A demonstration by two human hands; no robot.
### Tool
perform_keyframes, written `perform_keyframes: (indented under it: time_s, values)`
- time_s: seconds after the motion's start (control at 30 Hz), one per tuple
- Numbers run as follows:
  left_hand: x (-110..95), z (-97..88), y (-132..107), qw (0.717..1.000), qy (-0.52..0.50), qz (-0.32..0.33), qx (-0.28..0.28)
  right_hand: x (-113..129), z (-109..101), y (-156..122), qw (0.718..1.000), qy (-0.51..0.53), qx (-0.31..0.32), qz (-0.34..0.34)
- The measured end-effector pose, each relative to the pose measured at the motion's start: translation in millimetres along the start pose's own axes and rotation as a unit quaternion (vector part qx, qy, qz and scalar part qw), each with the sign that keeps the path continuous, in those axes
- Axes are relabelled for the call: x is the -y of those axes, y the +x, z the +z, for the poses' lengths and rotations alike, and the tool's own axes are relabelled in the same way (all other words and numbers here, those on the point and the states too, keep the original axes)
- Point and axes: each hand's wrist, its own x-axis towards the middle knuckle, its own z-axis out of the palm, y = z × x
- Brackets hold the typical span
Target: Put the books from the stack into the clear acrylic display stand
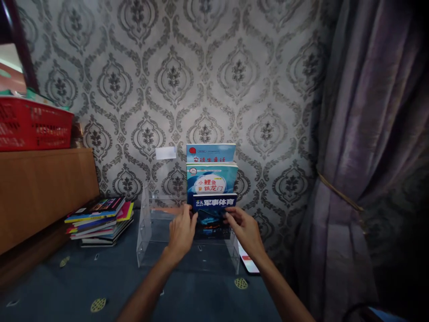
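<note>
Our left hand (181, 231) and right hand (246, 229) clasp the dark book (214, 203) in the clear rack (145, 223), with two books (212, 176) at twelve o'clock.

Lower edge and both side edges of the dark blue book (214, 213) are covered by the left hand (181, 232) and right hand (246, 230) gripping it; palms are turned away, not seen. Of the middle book (212, 179) only the upper half is shown, of the rear book (210, 153) just a top strip. The red basket (33, 125) is cut by the left edge. A flat item (250, 264) is part-hidden by the right wrist. Spine text on the book stack (100, 221) can't be read, too small.
</note>
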Motion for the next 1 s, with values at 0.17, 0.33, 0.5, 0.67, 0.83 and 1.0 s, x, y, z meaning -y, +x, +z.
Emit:
perform_keyframes:
  time_s: [0.17,0.33,0.5,0.67,0.83,1.0]
  values:
    - [-5,-5.7,-9,0.999,0.023,0.003,0.03,7,0,-12,1.0,-0.01,0.0,-0.009]
    - [-3,-16.5,-9,0.999,-0.02,0.021,0.013,19,-4,-18,1.0,-0.019,0.011,-0.009]
    - [12,-34.8,15,0.993,-0.089,0.049,-0.061,44,-8,-21,1.0,-0.013,0.015,-0.016]
    - [36,-38.6,36,0.994,-0.078,0.032,-0.066,59,-17,-25,0.998,0.015,-0.065,-0.016]
    - [41,-34.0,36,0.997,-0.011,0.047,-0.052,41,-35,0,0.969,0.096,-0.225,0.022]
    - [29,-28.7,37,0.995,0.061,0.067,-0.037,5,-41,34,0.975,0.14,-0.121,0.123]
